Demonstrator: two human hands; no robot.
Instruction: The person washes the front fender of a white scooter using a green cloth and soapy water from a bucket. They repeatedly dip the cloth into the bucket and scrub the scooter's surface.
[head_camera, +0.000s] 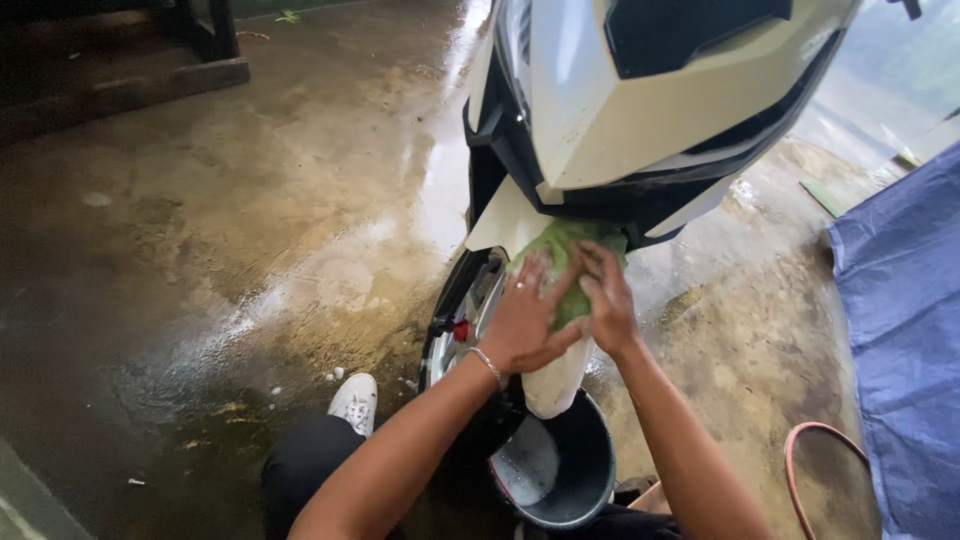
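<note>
Pressing on the green cloth (565, 270), we have it bunched against the top of the white front fender (555, 385), tucked just under the scooter's white nose panel (640, 110). It lies straight ahead of us and a little above the wrists, so both arms reach forward and upward to meet it. The fender's long axis runs down and toward us, curving over the front wheel (455, 320), and the cloth sits at its upper end, touching the fender and close under the dark trim below the nose.

Our left hand (525, 320), with a thin bracelet at the wrist, lies flat with fingers spread on the left side of the cloth. Our right hand (605, 300) is cupped over its right side and upper edge. The two hands are close together, fingertips nearly meeting across the cloth, both pressed on it rather than gripping it shut. Neither is clearly nearer; the right sits slightly higher.

Directly below the fender's lower tip stands a dark bucket (585, 480) with some water in it, near our knees. A white shoe (355, 400) rests on the wet concrete floor (250, 250) to the left of the wheel. Off to the right, well apart, lie a reddish hose (795, 450) and a blue tarp (900, 330).
</note>
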